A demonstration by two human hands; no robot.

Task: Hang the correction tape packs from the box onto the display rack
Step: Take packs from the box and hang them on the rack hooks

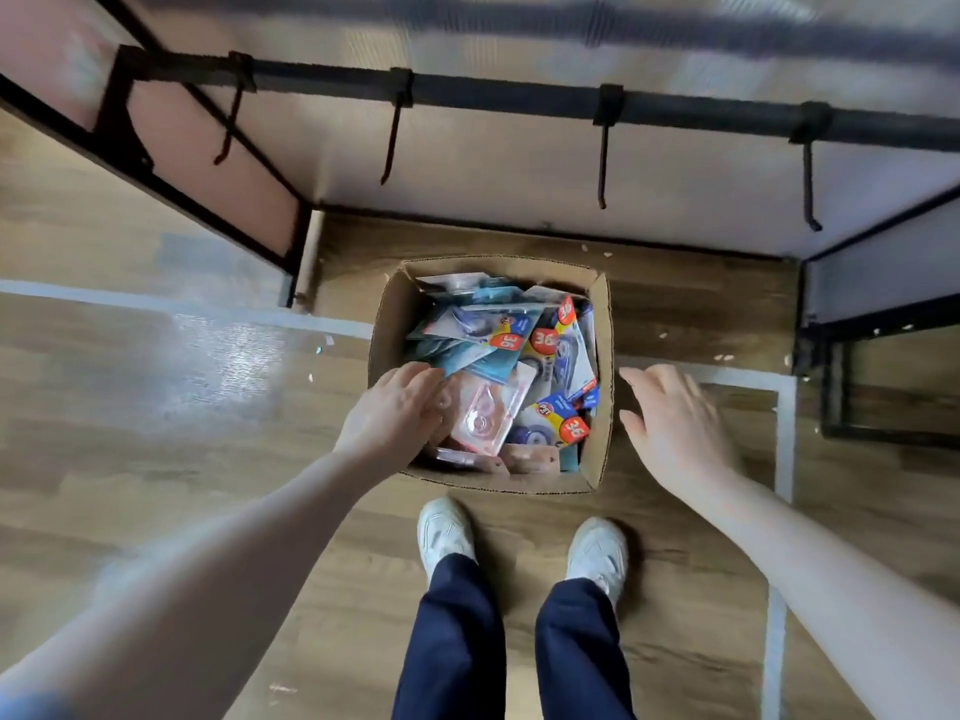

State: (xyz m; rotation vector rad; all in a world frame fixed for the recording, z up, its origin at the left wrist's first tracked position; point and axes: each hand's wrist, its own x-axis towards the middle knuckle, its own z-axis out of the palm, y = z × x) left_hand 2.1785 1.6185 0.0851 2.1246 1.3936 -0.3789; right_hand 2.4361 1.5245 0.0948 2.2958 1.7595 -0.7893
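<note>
Head view: the left hand (397,407) reaches into the cardboard box (387,324) at frame centre, its fingers (423,376) curled onto a pink correction tape pack (493,415); whether they truly grip it cannot be told. The right hand (675,423) hovers just right of the box, fingers loosely spread, holding nothing. Blue packs (483,324) fill the box. Across the top of the frame runs the display rack (519,98), its four hooks bare.

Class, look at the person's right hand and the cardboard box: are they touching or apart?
Apart. The head view shows the right hand open beside the box, with a strip of floor visible between its fingers and the box's right wall.
</note>
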